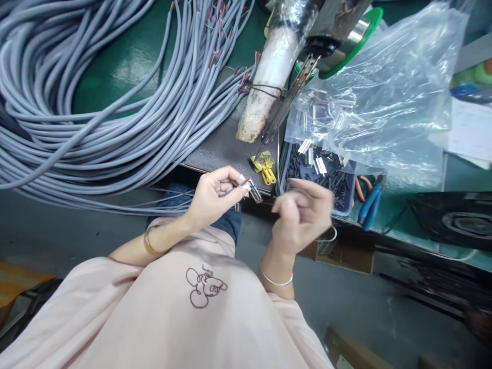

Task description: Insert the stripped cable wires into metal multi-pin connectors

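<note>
My left hand (221, 195) is closed in a pinch at the front edge of the bench. Between its thumb and forefinger are thin coloured wires (246, 181) and a small multi-pin connector (254, 193), which sticks out to the right. My right hand (302, 218) is in the air to the right of the connector, apart from it and in front of the parts tray (350, 205). Motion blurs its bent fingers, so I cannot make out anything in them. The tray holds many small black pieces (334, 184) and several silvery connectors (320, 165).
Grey cables (154, 128) with stripped ends cover the left side. A soldering iron (286, 105) hangs beside a white-wrapped tube (259, 97). Below its tip sits a yellow piece (266, 169). Around them are a solder spool (361, 38), a plastic bag (388, 92) and blue-handled pliers (371, 205).
</note>
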